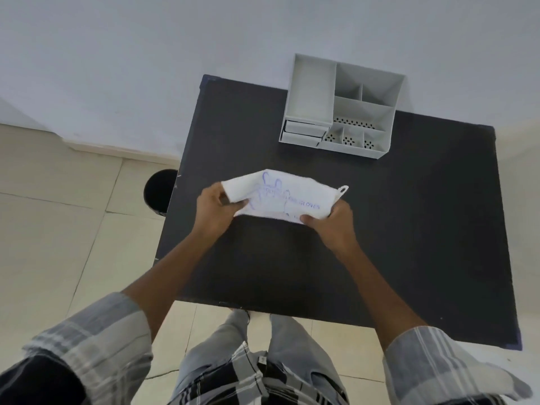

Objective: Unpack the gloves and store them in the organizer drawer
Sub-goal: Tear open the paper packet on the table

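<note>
A white glove packet (280, 197) with blue print and a hang tab on its right end is held just above the black table (409, 229). My left hand (216, 209) pinches the packet's left end, where white glove material shows. My right hand (333, 223) grips its lower right corner. At the table's far edge stands the grey organizer (344, 112), with open compartments on top and two small drawers (304, 134) at its front left, both pushed in.
A black round bin (159, 191) stands on the tiled floor just left of the table. A white wall runs behind the organizer. My legs are at the table's near edge.
</note>
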